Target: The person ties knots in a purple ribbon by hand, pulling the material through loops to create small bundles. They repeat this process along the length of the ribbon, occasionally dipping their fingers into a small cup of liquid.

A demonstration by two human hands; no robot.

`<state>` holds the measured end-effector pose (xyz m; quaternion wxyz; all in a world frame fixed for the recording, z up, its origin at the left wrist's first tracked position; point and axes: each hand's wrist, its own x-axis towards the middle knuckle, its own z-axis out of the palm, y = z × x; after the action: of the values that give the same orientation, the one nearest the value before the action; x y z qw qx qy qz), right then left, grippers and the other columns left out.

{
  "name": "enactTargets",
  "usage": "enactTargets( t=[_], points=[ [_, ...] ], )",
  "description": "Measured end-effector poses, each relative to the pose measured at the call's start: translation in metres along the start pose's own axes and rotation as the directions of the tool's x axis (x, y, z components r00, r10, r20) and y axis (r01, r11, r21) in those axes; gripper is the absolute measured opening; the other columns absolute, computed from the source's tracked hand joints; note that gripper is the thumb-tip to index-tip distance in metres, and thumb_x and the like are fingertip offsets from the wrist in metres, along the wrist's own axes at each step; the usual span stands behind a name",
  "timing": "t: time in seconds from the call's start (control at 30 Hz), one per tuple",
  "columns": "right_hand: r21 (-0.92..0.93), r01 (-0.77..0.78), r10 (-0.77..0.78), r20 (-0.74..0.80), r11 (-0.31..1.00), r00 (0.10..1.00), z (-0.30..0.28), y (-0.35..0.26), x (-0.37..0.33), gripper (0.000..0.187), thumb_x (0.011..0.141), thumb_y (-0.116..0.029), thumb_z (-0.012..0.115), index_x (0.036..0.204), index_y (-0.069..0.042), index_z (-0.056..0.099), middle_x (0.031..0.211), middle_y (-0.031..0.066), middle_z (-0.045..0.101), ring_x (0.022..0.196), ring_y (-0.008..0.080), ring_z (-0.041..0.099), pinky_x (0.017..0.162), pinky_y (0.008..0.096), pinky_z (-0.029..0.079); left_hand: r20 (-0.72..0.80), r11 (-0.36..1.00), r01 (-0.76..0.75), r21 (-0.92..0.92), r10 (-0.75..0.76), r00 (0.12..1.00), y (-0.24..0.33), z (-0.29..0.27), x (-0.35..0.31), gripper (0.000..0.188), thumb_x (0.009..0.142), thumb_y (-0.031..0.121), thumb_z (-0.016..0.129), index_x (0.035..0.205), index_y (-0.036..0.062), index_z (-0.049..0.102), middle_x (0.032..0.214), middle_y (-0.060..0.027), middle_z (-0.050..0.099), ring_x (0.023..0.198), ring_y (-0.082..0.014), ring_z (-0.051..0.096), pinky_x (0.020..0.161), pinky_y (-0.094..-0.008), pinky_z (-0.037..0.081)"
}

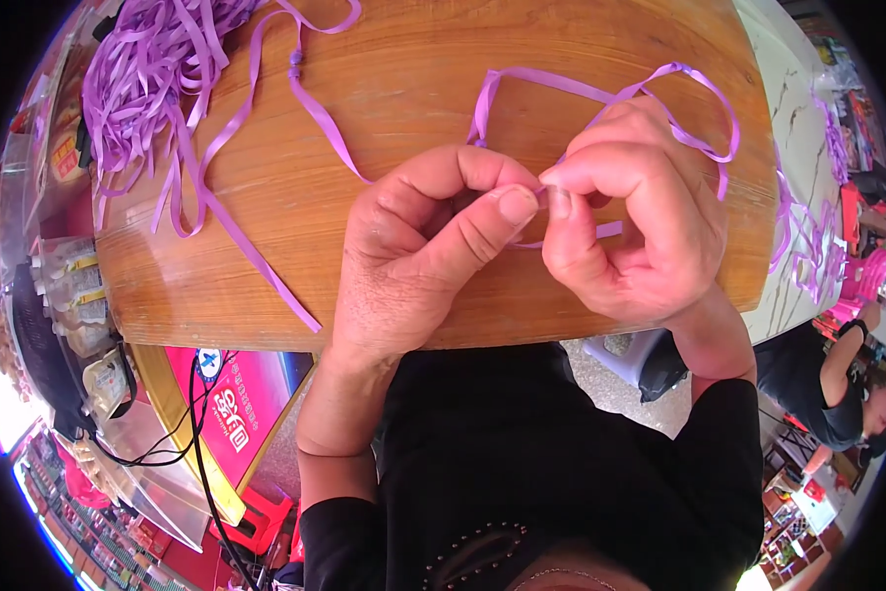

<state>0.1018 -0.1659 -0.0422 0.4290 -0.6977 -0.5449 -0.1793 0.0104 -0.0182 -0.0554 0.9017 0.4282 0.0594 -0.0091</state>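
Glossy varnished wood tabletop [413,59], smooth satin-sheen purple plastic ribbon [600,94], matt black cloth sleeve [728,463].

I pinch a purple ribbon [600,95] between both thumbs and forefingers, my left hand [423,246] and right hand [632,217] meeting tip to tip over the wooden table [413,59]. The ribbon loops up behind my right hand and curves round its outer side (a short end shows under my right fingers [590,167]). A second ribbon [265,148] with a small knot lies slack across the wood to my left, running from a pile of ribbons [147,69] at the table's far left corner. More ribbons [807,246] hang off a pale counter at right, where another person [837,384] sits low.
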Motion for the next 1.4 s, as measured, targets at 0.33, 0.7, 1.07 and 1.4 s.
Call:
enactTargets(
  t=[0.33,0.7,1.07,1.4],
  points=[
    [0.050,-0.139,0.139,0.008,0.989,0.990,-0.002,-0.001,0.002,0.016,0.070,0.011,0.060,0.083,0.003,0.056,0.072,0.0093,0.056,0.057,0.0133,0.049,0.048,0.0224,0.038,-0.008,0.999,-0.049,0.002,0.049,0.999,-0.003,-0.005,0.000,0.009,0.087,-0.001,0.058,0.096,0.0002,0.060,0.087,0.0011,0.059,0.079,-0.0043,0.052,0.071,-0.0172,0.042],
    [0.116,-0.146,0.138,0.080,0.982,0.987,-0.013,0.005,0.013,0.027,0.069,0.004,0.068,0.096,0.001,0.062,0.081,0.0085,0.060,0.069,0.0175,0.058,0.057,0.0282,0.043,-0.145,0.992,-0.115,0.041,0.120,0.982,-0.003,0.009,0.002,0.009,0.087,0.001,0.058,0.096,-0.0018,0.061,0.087,-0.0008,0.060,0.077,-0.0058,0.053,0.069,-0.0181,0.042],
    [-0.109,0.081,-0.078,0.031,0.991,0.996,-0.010,0.005,-0.007,0.017,0.063,-0.013,0.062,0.077,-0.003,0.060,0.076,0.0026,0.051,0.072,0.0187,0.050,0.067,0.0331,0.040,-0.071,0.827,-0.292,0.480,0.368,0.927,-0.015,0.006,0.002,0.002,0.085,-0.004,0.055,0.085,-0.0022,0.057,0.082,-0.0018,0.052,0.074,-0.0082,0.046,0.069,-0.0192,0.037],
    [-0.252,-0.211,0.241,0.091,0.944,0.966,-0.057,0.050,-0.005,0.022,0.079,-0.017,0.064,0.097,-0.006,0.062,0.093,0.0073,0.059,0.092,0.0269,0.056,0.077,0.0375,0.047,-0.233,0.839,-0.386,0.383,0.492,0.839,0.008,-0.002,0.011,0.007,0.089,0.001,0.053,0.092,-0.0020,0.057,0.083,-0.0035,0.057,0.071,-0.0074,0.048,0.065,-0.0197,0.039]
  ],
)
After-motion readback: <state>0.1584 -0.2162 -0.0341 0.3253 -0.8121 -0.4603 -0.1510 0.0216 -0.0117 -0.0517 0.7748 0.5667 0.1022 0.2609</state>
